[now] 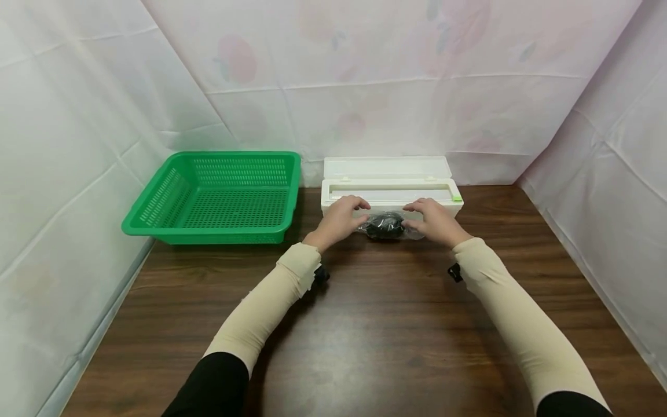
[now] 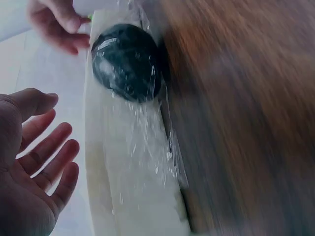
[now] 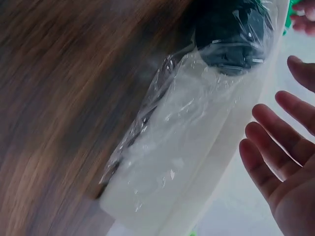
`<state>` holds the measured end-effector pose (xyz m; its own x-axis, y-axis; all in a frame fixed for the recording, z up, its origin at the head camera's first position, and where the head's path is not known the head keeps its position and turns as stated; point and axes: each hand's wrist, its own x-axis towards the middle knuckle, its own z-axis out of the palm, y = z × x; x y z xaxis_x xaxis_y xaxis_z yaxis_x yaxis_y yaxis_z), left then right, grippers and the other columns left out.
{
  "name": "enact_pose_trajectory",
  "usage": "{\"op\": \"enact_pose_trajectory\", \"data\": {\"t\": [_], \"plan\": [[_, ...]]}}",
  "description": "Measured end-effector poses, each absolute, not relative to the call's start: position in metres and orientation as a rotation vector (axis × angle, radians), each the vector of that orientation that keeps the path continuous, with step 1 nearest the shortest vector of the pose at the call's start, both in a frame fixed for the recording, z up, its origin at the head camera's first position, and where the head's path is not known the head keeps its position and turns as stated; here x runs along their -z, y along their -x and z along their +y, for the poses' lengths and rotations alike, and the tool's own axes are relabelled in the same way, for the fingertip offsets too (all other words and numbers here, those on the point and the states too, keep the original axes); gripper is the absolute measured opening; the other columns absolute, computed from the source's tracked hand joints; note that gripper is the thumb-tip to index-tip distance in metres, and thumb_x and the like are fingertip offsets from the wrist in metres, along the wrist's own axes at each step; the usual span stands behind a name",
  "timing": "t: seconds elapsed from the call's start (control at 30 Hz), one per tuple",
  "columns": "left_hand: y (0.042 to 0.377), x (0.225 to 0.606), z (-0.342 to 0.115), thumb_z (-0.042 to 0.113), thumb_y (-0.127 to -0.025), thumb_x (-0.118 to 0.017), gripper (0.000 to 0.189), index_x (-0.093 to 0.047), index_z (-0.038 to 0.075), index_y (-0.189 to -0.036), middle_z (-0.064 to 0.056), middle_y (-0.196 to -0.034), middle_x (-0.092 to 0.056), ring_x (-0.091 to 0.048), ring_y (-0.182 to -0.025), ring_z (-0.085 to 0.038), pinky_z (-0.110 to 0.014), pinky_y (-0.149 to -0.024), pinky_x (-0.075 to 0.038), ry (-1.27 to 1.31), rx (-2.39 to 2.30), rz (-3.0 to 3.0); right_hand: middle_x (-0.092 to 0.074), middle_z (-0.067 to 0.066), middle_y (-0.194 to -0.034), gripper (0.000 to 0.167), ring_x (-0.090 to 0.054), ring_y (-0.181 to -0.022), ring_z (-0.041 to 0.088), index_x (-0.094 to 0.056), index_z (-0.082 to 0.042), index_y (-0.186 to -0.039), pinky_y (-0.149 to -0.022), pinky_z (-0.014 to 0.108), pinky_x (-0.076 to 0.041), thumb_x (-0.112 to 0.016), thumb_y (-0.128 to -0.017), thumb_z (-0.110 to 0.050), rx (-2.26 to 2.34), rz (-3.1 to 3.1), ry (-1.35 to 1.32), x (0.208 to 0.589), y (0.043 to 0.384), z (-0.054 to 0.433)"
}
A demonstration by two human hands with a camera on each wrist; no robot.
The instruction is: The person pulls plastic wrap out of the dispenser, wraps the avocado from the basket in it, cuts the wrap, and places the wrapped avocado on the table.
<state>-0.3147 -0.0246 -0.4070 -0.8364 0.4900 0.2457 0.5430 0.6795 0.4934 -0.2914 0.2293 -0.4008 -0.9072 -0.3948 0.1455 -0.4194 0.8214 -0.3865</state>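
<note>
A dark, rounded object (image 1: 385,226) lies wrapped in clear plastic film (image 3: 162,128) on the table, right in front of a white cling film dispenser (image 1: 391,184). The dispenser's lid (image 1: 385,168) stands raised at the back. My left hand (image 1: 340,220) is at the left of the wrapped object, its fingers spread and loosely bent. On the other side hovers my right hand (image 1: 436,221), its fingers also apart and relaxed. In both wrist views neither hand grips anything. What lies inside the film shows only as a dark green-black, shiny round shape (image 2: 127,63).
A green plastic basket (image 1: 208,238) with slotted walls stands left of the dispenser. The brown wood-look table (image 1: 354,347) is bordered by white curtains (image 1: 62,174) at the left, back and right. A small green piece (image 1: 457,198) sits at the dispenser's right end.
</note>
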Motion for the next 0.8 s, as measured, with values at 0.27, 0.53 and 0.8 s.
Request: {"op": "enact_pose_trajectory", "data": {"t": [0.27,0.53,0.8], "plan": [[0.311,0.415,-0.004,0.026,-0.095,-0.064,0.035,-0.063,0.009,-0.126,-0.005,-0.129,-0.064,-0.058,-0.123,-0.022,-0.037,-0.105,-0.046,0.974,0.783,-2.837,-0.061,0.022,-0.125,0.058,-0.056,-0.116,0.039,-0.055,0.0,-0.135,-0.097,0.054,-0.045,-0.07,-0.09,-0.034,-0.587,-2.987,-0.695,0.409,0.295,0.215],[0.312,0.426,0.003,0.029,-0.094,-0.066,0.041,-0.061,0.01,-0.13,-0.005,-0.13,-0.065,-0.059,-0.121,-0.022,-0.036,-0.103,-0.047,1.005,0.741,-2.823,-0.062,0.021,-0.119,0.056,-0.056,-0.111,0.037,-0.058,0.0,-0.132,-0.093,0.052,-0.046,-0.073,-0.088,-0.03,-0.586,-2.953,-0.666,0.417,0.293,0.21],[0.315,0.435,0.004,0.032,-0.092,-0.067,0.036,-0.067,0.013,-0.123,-0.002,-0.116,-0.069,-0.063,-0.107,-0.02,-0.034,-0.096,-0.049,0.986,0.642,-2.777,-0.063,0.017,-0.118,0.042,-0.055,-0.11,0.034,-0.07,-0.001,-0.116,-0.093,0.049,-0.047,-0.076,-0.085,-0.03,-0.62,-2.917,-0.637,0.418,0.293,0.208]]}}
